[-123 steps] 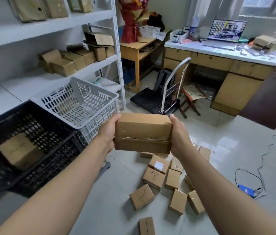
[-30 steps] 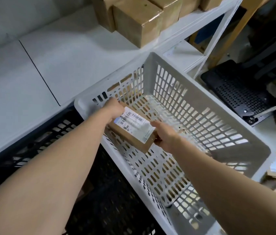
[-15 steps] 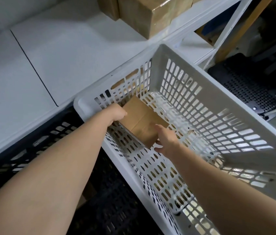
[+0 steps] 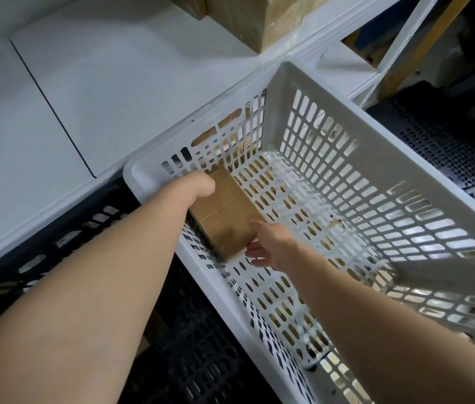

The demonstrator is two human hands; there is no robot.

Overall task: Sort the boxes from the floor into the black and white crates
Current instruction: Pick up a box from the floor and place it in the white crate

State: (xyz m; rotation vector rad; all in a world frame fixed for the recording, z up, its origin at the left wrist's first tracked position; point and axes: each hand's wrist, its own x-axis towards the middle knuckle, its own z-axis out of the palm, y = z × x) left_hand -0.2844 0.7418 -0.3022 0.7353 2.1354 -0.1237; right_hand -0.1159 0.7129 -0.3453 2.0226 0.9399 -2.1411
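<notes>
A plain brown cardboard box lies flat in the far left corner of the white slotted crate, along its left wall. My left hand is curled over the box's far end, its fingers hidden. At the near end is my right hand, with the thumb on top of the box and the fingers against its edge. The rest of the white crate's floor is bare. The black crate sits directly left of and below the white one, mostly covered by my left forearm.
A white shelf board runs behind both crates, with larger brown boxes at its far edge. A white shelf upright and a black perforated trolley deck lie to the right.
From holding the box over the floor, I leaned over the white crate, turned the box label-down and lowered it into the far left corner. Both hands stay on it.
</notes>
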